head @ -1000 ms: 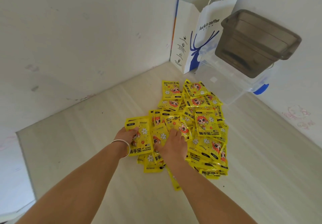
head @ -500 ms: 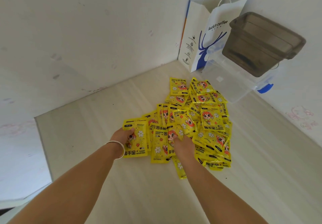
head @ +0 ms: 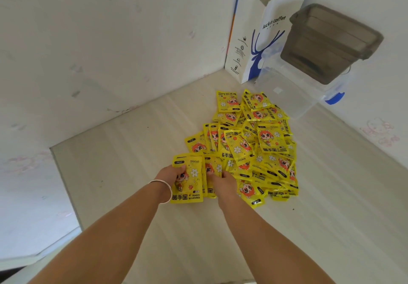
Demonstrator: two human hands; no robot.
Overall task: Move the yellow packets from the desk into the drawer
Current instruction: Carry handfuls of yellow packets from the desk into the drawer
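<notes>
The task looked barely begun; the heap of yellow packets (head: pixel 249 149) lay in the centre of the frame on the pale worktop (head: pixel 123 155), and no drawer was in view. The left hand (head: pixel 171 174) gripped one packet (head: pixel 188 179) at the heap's lower left edge, thumb curled over its face; the right hand (head: pixel 221 181) reached into the near side of the heap, its fingers hidden among packets, so I could not tell whether they grasped anything. Nearly all packets remained to be moved. At upper right stood a paper bag (head: pixel 262 38) and a clear storage box (head: pixel 293 94).
</notes>
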